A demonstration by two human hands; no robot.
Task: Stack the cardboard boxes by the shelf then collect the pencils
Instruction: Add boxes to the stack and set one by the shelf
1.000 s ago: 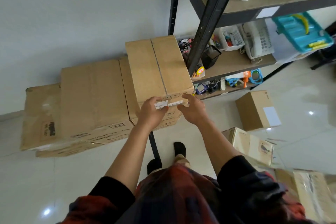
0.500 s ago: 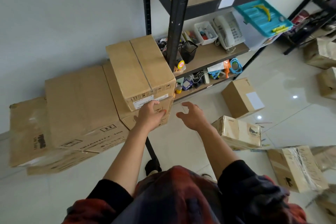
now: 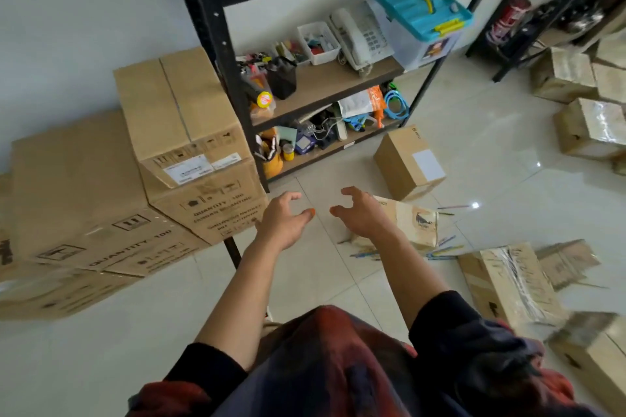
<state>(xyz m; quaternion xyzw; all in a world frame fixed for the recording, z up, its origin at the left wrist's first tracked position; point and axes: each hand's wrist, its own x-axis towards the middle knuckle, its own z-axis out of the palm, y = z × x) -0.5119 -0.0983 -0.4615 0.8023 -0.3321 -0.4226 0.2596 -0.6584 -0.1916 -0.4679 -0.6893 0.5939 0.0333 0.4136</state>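
A view from above looks down a person's two bare forearms onto a glossy white tiled floor (image 3: 491, 132).

At far left, against a pale wall, stands a wide brown cardboard box (image 3: 78, 186) printed with "QUANTITY 100", resting on flatter cartons. Just beside it to the right, a tall brown cardboard box with a white shipping label (image 3: 176, 112) sits on top of another printed brown carton (image 3: 220, 206); this stack touches the front leg of a black metal shelf unit with wooden boards (image 3: 223, 54).

The left hand (image 3: 283, 223) hangs in the air in front of the stack, touching nothing, its fingers apart and loosely curled. The right hand (image 3: 360, 213) hovers near it, also holding nothing, fingers spread and bent like a claw.

Just under the right hand lies a small taped cardboard box with a black bird logo (image 3: 413, 223), tilted on the floor. Thin coloured pencils (image 3: 443, 249) are scattered around its near and right edges. Beyond it, near the shelf's lowest board, stands a small plain brown box with a blank white label (image 3: 408, 162).

On the middle shelf board sit a white desk telephone (image 3: 360, 35) and a clear plastic tub with a turquoise lid (image 3: 416, 13).

At right, several more worn, tape-wrapped cardboard boxes (image 3: 511, 281) lie loose on the tiles, blurred toward the frame edge.
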